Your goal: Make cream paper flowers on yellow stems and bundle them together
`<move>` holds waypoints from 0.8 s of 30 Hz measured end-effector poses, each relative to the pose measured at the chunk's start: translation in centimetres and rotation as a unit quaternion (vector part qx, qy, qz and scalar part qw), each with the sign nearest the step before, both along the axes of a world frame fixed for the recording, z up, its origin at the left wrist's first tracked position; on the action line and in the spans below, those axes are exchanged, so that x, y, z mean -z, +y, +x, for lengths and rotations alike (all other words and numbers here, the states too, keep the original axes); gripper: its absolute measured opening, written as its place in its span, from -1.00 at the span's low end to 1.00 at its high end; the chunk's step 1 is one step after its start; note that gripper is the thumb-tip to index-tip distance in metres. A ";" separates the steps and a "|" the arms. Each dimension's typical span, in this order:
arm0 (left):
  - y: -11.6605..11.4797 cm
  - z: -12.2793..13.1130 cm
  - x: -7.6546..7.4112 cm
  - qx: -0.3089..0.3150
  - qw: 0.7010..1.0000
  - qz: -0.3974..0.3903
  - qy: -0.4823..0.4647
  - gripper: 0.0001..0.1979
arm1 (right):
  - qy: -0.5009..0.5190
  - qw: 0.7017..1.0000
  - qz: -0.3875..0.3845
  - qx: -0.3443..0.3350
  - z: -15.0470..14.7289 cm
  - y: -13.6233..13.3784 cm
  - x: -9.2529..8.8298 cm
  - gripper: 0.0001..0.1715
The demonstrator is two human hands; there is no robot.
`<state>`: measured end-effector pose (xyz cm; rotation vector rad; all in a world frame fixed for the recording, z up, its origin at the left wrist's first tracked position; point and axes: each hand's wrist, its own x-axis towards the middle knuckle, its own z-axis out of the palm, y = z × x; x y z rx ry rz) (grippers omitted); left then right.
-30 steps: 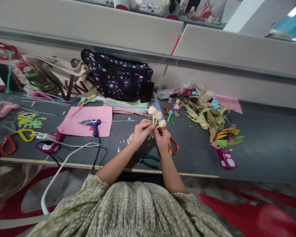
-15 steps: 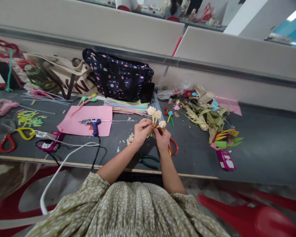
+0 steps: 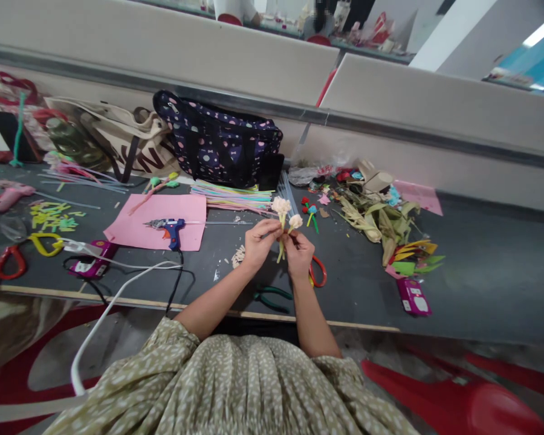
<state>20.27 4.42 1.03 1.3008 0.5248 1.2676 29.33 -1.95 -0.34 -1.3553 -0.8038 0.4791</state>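
Note:
My left hand pinches the green stems of small cream craft flowers above the table. Close beside it, my right hand has its fingers closed on the stem of another cream flower. The stem ends stick out below, between the two hands. Green-handled pliers lie just under my forearms. Part of a pair of red-handled scissors shows beside my right wrist; the rest is hidden. Small pale pieces lie left of my left hand.
A blue glue gun rests on pink paper, its cord trailing over the front edge. Coloured pipe cleaners lie before a dark patterned bag. Dry husks and a purple box sit at right.
The cream flowers have turned and drawn together in my fingers, the right one now closer to the others. More of the stems shows below my hands.

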 end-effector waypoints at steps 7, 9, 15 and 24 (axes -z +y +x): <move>-0.3 0.6 -0.4 -0.001 0.992 -0.109 -0.069 -0.58 | -0.003 0.999 0.037 0.002 -0.2 0.1 -0.3 -0.75; -0.4 0.7 -0.7 0.013 0.989 -0.125 -0.076 -0.59 | 0.000 0.999 0.042 0.002 -0.2 0.2 -0.2 -0.75; -0.3 0.5 -1.0 0.017 0.999 -0.048 -0.004 -0.82 | -0.008 1.000 0.020 0.022 0.1 0.3 0.3 -0.69; 0.1 0.5 -0.9 -0.033 0.999 0.019 0.028 -0.77 | -0.039 0.998 0.012 0.037 -0.1 0.5 -0.7 -0.68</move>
